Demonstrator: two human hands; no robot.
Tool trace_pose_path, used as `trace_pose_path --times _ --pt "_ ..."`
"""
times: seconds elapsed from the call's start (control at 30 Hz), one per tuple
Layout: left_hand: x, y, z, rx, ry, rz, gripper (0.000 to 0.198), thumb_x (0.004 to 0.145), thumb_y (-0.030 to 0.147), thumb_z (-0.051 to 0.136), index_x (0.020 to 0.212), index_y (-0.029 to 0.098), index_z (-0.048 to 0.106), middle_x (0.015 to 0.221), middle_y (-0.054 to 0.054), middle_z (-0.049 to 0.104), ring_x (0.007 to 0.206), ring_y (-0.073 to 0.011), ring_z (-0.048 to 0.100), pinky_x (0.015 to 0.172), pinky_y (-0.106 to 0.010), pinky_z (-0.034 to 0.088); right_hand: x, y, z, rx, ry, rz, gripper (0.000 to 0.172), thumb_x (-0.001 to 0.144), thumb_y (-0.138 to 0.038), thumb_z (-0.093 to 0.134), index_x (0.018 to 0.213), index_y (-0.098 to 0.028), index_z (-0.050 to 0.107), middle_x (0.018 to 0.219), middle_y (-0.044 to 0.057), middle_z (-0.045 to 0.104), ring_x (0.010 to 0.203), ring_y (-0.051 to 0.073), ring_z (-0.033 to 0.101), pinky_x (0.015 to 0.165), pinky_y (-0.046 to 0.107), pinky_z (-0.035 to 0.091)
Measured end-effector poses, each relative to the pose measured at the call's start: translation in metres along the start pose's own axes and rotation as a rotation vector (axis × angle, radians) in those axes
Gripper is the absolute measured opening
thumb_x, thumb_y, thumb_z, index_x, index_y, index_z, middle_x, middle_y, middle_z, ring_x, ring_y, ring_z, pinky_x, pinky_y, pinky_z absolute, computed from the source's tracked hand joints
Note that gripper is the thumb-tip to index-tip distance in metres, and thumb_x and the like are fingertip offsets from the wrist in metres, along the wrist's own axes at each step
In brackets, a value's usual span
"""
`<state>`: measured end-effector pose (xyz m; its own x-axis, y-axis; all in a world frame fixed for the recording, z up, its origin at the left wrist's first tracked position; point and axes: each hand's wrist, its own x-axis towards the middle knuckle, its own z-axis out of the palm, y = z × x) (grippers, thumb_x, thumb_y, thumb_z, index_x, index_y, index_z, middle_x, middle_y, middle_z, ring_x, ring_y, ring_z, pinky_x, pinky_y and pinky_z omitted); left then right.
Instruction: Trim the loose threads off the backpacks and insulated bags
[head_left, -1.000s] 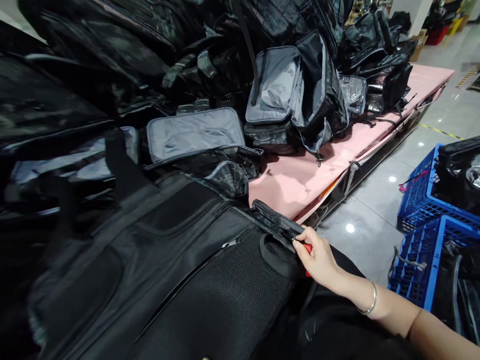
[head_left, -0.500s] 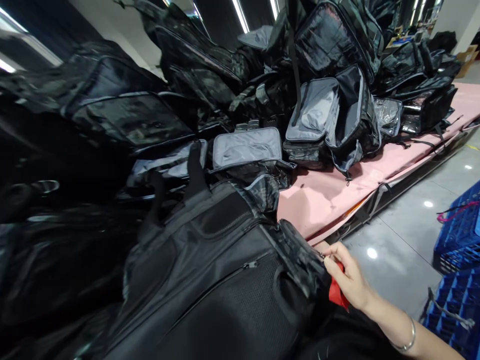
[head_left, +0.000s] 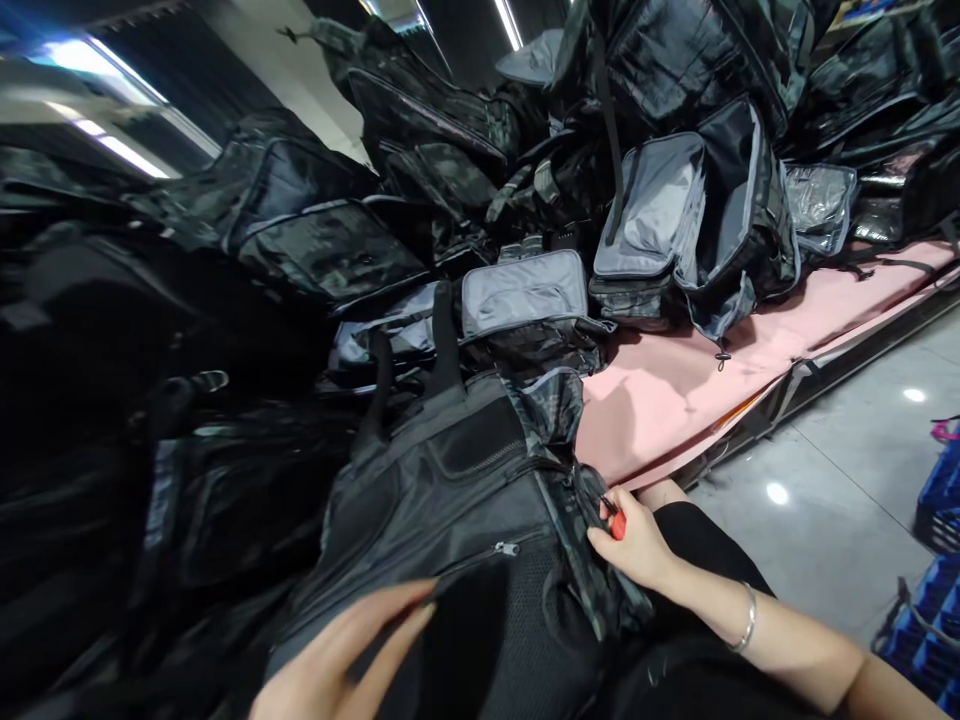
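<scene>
A black backpack [head_left: 487, 580] lies in front of me, its padded back panel facing up. Along the panel runs a zip with a silver slider [head_left: 507, 548]. At the bag's right side edge, my right hand [head_left: 634, 540] is closed around a small red tool with a dark tip [head_left: 618, 524]; its exact kind is mostly hidden by the fingers. That hand is at the camouflage side of the bag. My left hand [head_left: 352, 650] hovers over the lower left of the back panel, slightly blurred, fingers stretched out and slightly apart, with nothing visible between them.
Many dark camouflage bags are heaped behind, among them an unzipped bag with grey lining [head_left: 720, 220]. Under them lies a pink-covered table [head_left: 675, 390]. Dark bags [head_left: 225, 480] crowd the left. On the grey floor at right stand blue plastic crates [head_left: 930, 620].
My left hand has come into view from below, over the back panel. My right hand has shifted slightly left along the bag's edge, the red tool still in it. The view has turned left.
</scene>
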<state>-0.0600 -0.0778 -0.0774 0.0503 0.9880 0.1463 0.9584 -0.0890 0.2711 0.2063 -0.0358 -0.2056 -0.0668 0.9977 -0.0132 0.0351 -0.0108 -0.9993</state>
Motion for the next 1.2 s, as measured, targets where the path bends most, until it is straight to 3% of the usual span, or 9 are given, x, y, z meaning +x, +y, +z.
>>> trace_pose_path --times 0.13,0.2,0.27,0.37,0.47,0.63,0.8,1.0,1.2 --pt "0.098 0.074 0.036 0.149 -0.054 0.227 0.032 0.085 0.04 0.043 0.098 0.022 0.066 0.102 -0.005 0.069 0.096 -0.02 0.062 0.089 -0.031 0.046 -0.003 0.0 -0.007 0.031 0.011 -0.003 0.015 0.066 -0.022 0.053 0.073 -0.022 0.04 0.07 -0.004 0.047 0.063 0.012 0.046 0.065 0.027 0.041" --pt "0.14 0.103 0.057 0.318 -0.176 0.279 0.026 0.084 0.029 0.047 0.1 0.019 0.065 0.105 -0.01 0.067 0.1 -0.0236 0.06 0.087 -0.033 0.045 -0.004 0.0 -0.009 0.025 0.015 -0.015 0.015 0.065 -0.021 0.053 0.072 -0.022 0.039 0.069 -0.004 0.048 0.064 0.012 0.047 0.065 0.027 0.042" --pt "0.171 0.118 0.072 0.421 -0.284 0.298 0.016 0.075 0.02 0.057 0.088 0.017 0.067 0.098 -0.013 0.067 0.098 -0.0281 0.06 0.079 -0.035 0.046 -0.003 -0.001 -0.01 0.017 0.019 -0.026 0.015 0.065 -0.02 0.052 0.072 -0.022 0.039 0.069 -0.004 0.048 0.063 0.012 0.047 0.065 0.026 0.042" --pt "0.196 0.12 0.083 0.436 -0.34 0.297 0.006 0.069 0.012 0.059 0.067 0.016 0.063 0.079 -0.013 0.067 0.085 -0.0279 0.063 0.071 -0.033 0.045 -0.002 0.001 -0.01 0.018 0.028 -0.031 0.015 0.065 -0.02 0.053 0.072 -0.022 0.039 0.069 -0.004 0.049 0.063 0.012 0.048 0.065 0.026 0.043" --pt "0.2 0.109 0.085 0.401 -0.331 0.289 0.01 0.074 0.016 0.053 0.067 0.017 0.059 0.072 -0.01 0.066 0.076 -0.0238 0.063 0.068 -0.03 0.044 -0.001 0.004 -0.011 0.027 0.0 -0.009 0.016 0.066 -0.021 0.055 0.073 -0.022 0.04 0.07 -0.004 0.049 0.061 0.011 0.046 0.063 0.025 0.043" --pt "0.186 0.088 0.087 0.285 -0.192 0.203 0.019 0.085 0.028 0.041 0.077 0.018 0.055 0.081 -0.01 0.066 0.082 -0.0225 0.061 0.073 -0.029 0.043 0.009 0.007 -0.02 0.049 -0.119 0.002 0.014 0.077 -0.031 0.055 0.078 -0.021 0.045 0.073 -0.004 0.051 0.064 0.011 0.047 0.064 0.024 0.042" --pt "0.173 0.073 0.091 0.128 -0.068 0.054 0.019 0.085 0.03 0.037 0.077 0.02 0.051 0.078 -0.004 0.065 0.073 -0.0168 0.061 0.068 -0.025 0.043 0.046 0.005 -0.022 0.006 -0.022 -0.072 0.02 0.087 -0.039 0.043 0.087 -0.021 0.051 0.077 -0.002 0.054 0.071 0.013 0.051 0.069 0.025 0.042" --pt "0.175 0.07 0.096 0.022 -0.032 0.013 0.018 0.083 0.033 0.042 0.074 0.021 0.051 0.074 -0.001 0.064 0.07 -0.0157 0.059 0.066 -0.024 0.041 0.094 -0.002 -0.005 -0.112 -0.034 -0.153 0.018 0.083 -0.038 0.051 0.082 -0.02 0.056 0.074 -0.003 0.059 0.067 0.012 0.054 0.065 0.023 0.041" --pt "0.177 0.071 0.099 -0.017 -0.036 0.009 0.017 0.083 0.032 0.042 0.073 0.021 0.051 0.075 -0.001 0.063 0.071 -0.0157 0.058 0.067 -0.025 0.04 0.11 0.001 0.007 -0.187 -0.043 -0.135 0.014 0.083 -0.035 0.052 0.084 -0.022 0.057 0.073 -0.003 0.058 0.066 0.012 0.055 0.064 0.022 0.041"
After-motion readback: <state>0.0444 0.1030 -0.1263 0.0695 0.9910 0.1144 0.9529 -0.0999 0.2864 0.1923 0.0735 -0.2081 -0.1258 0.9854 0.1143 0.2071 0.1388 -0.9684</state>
